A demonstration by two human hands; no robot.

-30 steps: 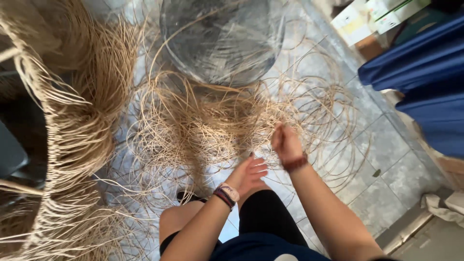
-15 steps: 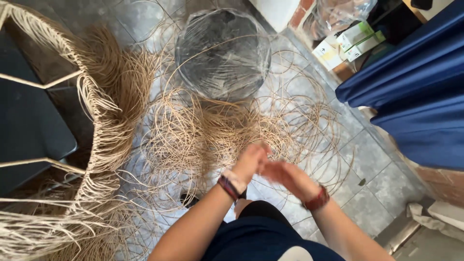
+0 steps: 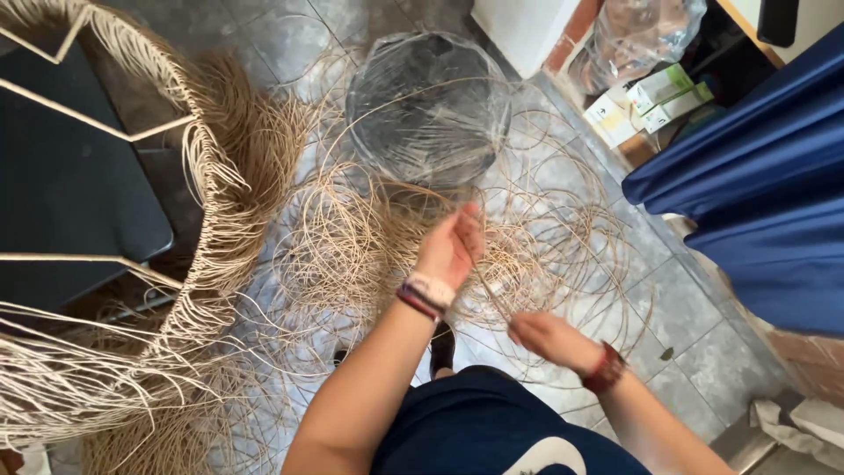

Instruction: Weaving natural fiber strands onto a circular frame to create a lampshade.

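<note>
The scene is seen from one head-worn camera, aimed steeply down and forward. The left hand (image 3: 450, 248) and right hand (image 3: 549, 339) are caught close at centre; the tiled floor (image 3: 694, 325) fills the frame beyond.

Matt rattan strands (image 3: 369, 237), glossy floor tiles (image 3: 694, 343)

Grey tiled floor (image 3: 703, 343); tangled rattan strands (image 3: 352, 246) spread across it, clear plastic basin (image 3: 428, 105) beyond.

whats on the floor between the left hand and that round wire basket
In the head view, loose coils of tan rattan strands lie tangled on the grey tiled floor between the left hand and the wire basket.
</note>
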